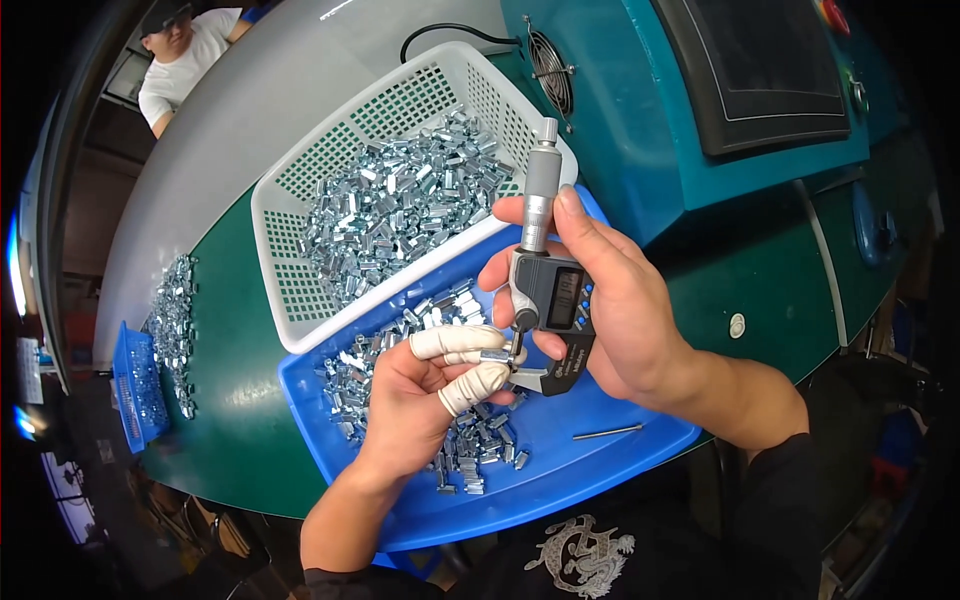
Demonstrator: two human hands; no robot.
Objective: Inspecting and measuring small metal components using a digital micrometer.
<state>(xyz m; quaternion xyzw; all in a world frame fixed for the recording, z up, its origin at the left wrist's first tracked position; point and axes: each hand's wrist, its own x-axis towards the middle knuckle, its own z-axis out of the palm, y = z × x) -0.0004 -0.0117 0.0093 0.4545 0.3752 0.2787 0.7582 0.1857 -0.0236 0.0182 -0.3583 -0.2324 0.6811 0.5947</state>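
My right hand (pixel 625 310) is closed around a digital micrometer (pixel 545 285), its grey thimble pointing up and away from me and its small display facing up. Pinched between the finger and thumb of my left hand (pixel 420 400), which wear white finger cots, is a small shiny metal part (pixel 495 356). It sits at the micrometer's measuring jaws; whether both jaws touch it is hard to see. Beneath my hands lies a blue tray (pixel 620 455) with many loose metal hex parts (pixel 475 450) in it. A thin metal pin (pixel 608 432) rests at the tray's right.
A white perforated basket (pixel 285 300) full of similar parts stands behind the tray. Farther left are a pile of parts (pixel 172 320) and a small blue basket (pixel 130 395). A teal machine with a screen (pixel 755 65) rises at the right. Another person (pixel 185 60) is at the far left.
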